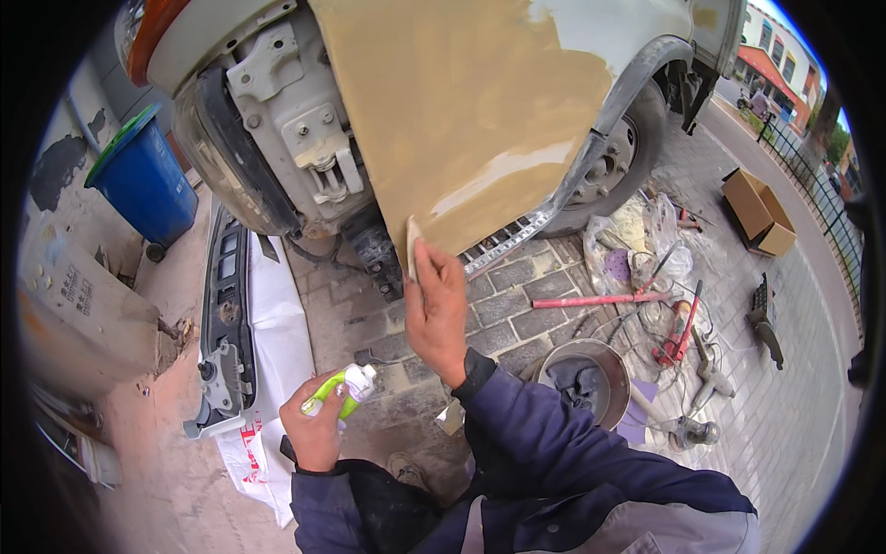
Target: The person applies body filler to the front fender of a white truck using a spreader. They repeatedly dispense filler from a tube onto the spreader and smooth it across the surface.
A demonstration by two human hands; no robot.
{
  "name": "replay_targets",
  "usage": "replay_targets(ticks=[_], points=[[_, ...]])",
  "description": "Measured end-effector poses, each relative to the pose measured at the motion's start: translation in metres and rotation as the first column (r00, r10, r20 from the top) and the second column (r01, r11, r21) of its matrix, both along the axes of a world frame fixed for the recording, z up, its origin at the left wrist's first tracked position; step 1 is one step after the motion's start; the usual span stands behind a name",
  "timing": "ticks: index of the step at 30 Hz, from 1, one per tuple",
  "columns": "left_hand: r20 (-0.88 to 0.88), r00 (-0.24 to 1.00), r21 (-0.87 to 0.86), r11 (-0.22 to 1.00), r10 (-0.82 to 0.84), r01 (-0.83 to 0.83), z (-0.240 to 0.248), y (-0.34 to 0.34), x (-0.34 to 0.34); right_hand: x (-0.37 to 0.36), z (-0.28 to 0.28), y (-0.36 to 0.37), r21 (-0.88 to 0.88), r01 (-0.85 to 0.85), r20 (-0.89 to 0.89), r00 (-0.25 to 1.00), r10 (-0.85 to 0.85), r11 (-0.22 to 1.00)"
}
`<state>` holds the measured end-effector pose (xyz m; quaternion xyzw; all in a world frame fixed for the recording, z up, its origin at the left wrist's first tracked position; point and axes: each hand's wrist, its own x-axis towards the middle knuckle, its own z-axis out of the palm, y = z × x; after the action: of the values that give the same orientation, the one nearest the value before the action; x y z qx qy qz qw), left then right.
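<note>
A blue bin (143, 180) with a green lid stands at the left by the wall. A detached bumper (221, 323) lies on white sheeting (277, 314) over the paving. By the car's wheel (614, 162) sit a metal bowl (591, 374), a red bar (595, 299), crumpled plastic wrap (637, 235) and an open cardboard box (759, 210).

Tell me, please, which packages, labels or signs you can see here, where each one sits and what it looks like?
Tube: in the left hand, small, lime green with a white cap.
Cardboard box: on the paving at far right, open, brown.
White sheet: under the detached bumper, red printing near its lower edge.
Grey cabinet: far left, small dark markings.
</note>
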<state>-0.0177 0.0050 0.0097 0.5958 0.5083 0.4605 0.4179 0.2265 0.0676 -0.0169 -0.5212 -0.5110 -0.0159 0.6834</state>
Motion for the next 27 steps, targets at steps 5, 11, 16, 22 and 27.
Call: replay_targets(ticks=[5, 11, 16, 22, 27], points=[[-0.037, 0.999, 0.021, 0.999, -0.03, 0.031, -0.003, 0.002, 0.006, 0.08, 0.0, -0.002, 0.039, 0.089, -0.074, 0.994, -0.086, 0.995], [-0.031, 0.998, 0.049, 0.997, -0.05, 0.052, -0.002, 0.001, 0.007, 0.253, 0.035, 0.07, -0.039, 0.395, -0.197, 0.898, -0.394, 0.918], [-0.021, 0.998, 0.034, 0.998, -0.055, 0.055, -0.001, 0.003, 0.005, 0.218, 0.022, 0.106, 0.016, 0.542, -0.079, 0.838, -0.54, 0.84], [-0.007, 0.997, -0.003, 0.997, -0.072, 0.072, -0.009, 0.011, 0.014, 0.15, -0.014, 0.046, 0.028, 0.28, 0.051, 0.958, -0.281, 0.959], [-0.047, 0.995, 0.047, 0.994, -0.093, 0.095, -0.016, 0.012, 0.015, 0.216, 0.005, 0.021, 0.02, 0.208, -0.252, 0.948, -0.197, 0.978]])
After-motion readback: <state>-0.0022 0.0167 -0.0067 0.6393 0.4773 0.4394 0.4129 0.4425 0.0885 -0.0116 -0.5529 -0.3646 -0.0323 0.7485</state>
